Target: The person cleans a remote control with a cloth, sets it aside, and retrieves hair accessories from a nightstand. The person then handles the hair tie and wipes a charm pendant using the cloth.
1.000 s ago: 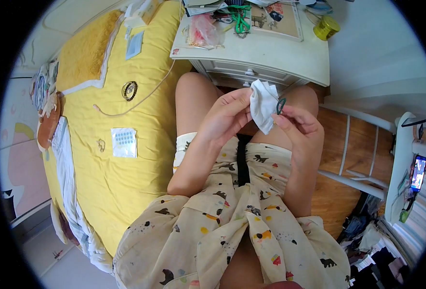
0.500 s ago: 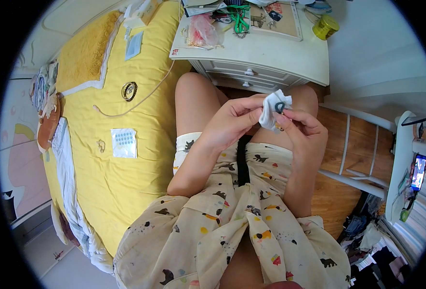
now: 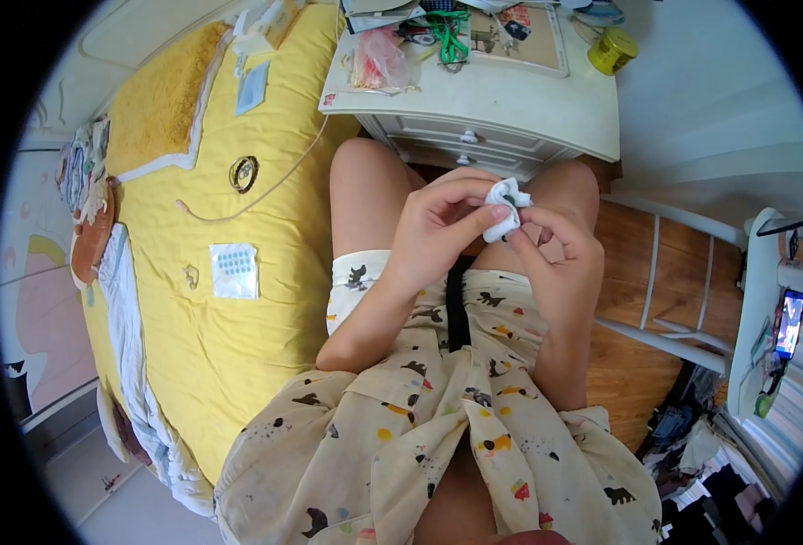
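My left hand (image 3: 445, 222) is closed, pinching a small folded white cloth (image 3: 503, 195) between thumb and fingers above my lap. At the cloth's right side, my right hand (image 3: 560, 247) is also closed, with its thumb and fingertips gripping the lower edge. A sliver of a dark green item (image 3: 509, 199) shows inside the folds; most of it is covered by the cloth, so its kind cannot be made out.
Left of me is a bed with a yellow sheet (image 3: 265, 363), holding a bracelet (image 3: 243, 173), a cable (image 3: 270, 195) and a packet with blue dots (image 3: 234, 271). Ahead stands a white drawer cabinet (image 3: 510, 100). A lit phone (image 3: 789, 324) is at the right.
The cloth has been folded over the dark green item, which showed as a loop before. My right hand has shifted slightly left and down, and the cloth is now more bunched.
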Motion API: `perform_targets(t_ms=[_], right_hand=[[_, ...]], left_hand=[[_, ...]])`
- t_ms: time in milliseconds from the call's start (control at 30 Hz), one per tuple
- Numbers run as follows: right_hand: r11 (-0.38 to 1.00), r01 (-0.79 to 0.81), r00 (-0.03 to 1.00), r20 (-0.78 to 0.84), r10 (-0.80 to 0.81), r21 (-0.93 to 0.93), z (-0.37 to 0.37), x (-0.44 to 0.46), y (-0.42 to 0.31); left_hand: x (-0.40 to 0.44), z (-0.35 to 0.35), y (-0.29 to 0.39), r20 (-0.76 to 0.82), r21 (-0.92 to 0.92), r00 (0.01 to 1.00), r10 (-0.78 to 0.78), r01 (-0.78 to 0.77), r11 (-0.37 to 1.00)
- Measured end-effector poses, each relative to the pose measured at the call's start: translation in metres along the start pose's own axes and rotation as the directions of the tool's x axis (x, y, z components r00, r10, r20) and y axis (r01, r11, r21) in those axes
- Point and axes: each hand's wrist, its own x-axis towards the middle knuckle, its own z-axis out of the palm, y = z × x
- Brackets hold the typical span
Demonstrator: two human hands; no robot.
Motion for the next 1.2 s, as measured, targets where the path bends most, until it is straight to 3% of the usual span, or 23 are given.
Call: perform_targets(t_ms=[167, 367, 467, 600, 733, 867, 933, 1100, 1200], right_hand=[[0.999, 0.035, 0.997, 0.065, -0.034, -0.007, -0.001, 0.002, -0.004], [0.999, 0.027, 0.995, 0.092, -0.025, -0.017, -0.003, 0.002, -0.007], [0.999, -0.036, 0.995, 0.089, 0.035, 0.006, -0.004, 0.001, -0.006], [0.995, -0.096, 0.991, 0.099, 0.095, 0.002, -0.005, -0.002, 0.0], [0.995, -0.1, 0.99, 0.104, 0.096, 0.029, -0.004, -0.002, -0.001], [0.999, -0.042, 0.994, 0.106, 0.04, 0.021, -0.003, -0.001, 0.002], [1.0, -0.016, 0.995, 0.099, 0.014, 0.016, -0.002, 0.0, 0.003], [0.997, -0.057, 0.993, 0.098, 0.061, -0.045, -0.002, -0.002, 0.001], [0.997, -0.033, 0.996, 0.077, 0.039, -0.071, 0.001, -0.004, -0.002]], left_hand=[[0.0, -0.005, 0.001, 0.011, 0.033, 1.0, 0.024, -0.024, 0.999], [0.002, -0.011, 0.012, 0.072, 0.326, 0.994, 0.086, -0.105, 0.94], [0.004, -0.023, 0.001, -0.075, 0.169, 0.996, 0.055, -0.041, 0.985], [0.009, -0.045, 0.015, -0.019, 0.046, 0.996, -0.093, 0.093, 0.995], [0.005, -0.038, 0.013, 0.01, 0.069, 1.0, -0.02, 0.019, 0.997], [0.004, -0.026, 0.017, 0.05, 0.187, 0.998, -0.041, 0.031, 0.982], [0.005, -0.021, 0.018, 0.093, 0.27, 0.995, 0.019, -0.044, 0.962], [0.006, -0.013, 0.026, 0.194, 0.587, 0.973, 0.127, -0.219, 0.779], [0.007, -0.014, 0.028, 0.229, 0.643, 0.966, 0.123, -0.245, 0.726]])
